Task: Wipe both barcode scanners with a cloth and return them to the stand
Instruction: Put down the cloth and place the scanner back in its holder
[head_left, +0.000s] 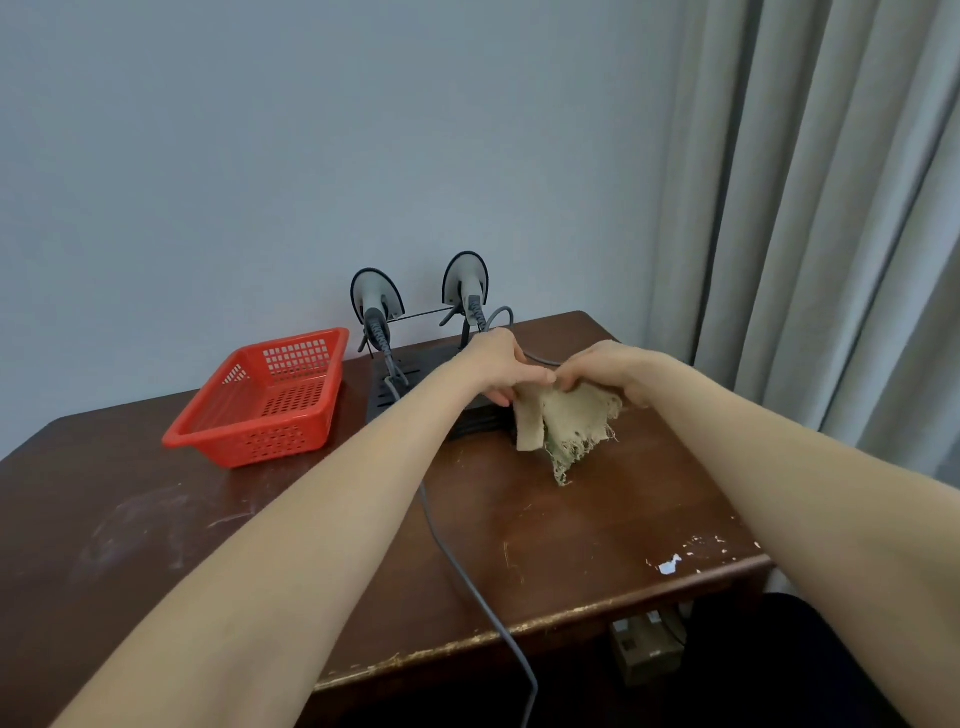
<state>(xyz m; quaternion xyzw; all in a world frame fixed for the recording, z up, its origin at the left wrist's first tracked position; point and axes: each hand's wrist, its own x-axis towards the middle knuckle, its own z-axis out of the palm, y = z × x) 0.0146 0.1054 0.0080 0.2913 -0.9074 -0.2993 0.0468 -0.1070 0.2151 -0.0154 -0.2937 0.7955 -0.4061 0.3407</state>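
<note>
Two grey barcode scanners sit upright in a black stand (400, 389) at the back of the brown table: the left scanner (376, 301) and the right scanner (466, 283). In front of the stand, both hands hold a frayed beige cloth (563, 423) just above the table. My left hand (498, 366) pinches its upper left edge. My right hand (602, 371) pinches the upper right edge, fingers curled into the fabric. The cloth hangs down folded, its ragged corner touching the tabletop.
A red perforated plastic basket (265, 400) stands left of the stand. A grey cable (467, 577) runs from the stand over the table's front edge. The wall is close behind, and a curtain (810, 208) hangs at the right. The tabletop (597, 530) is scratched.
</note>
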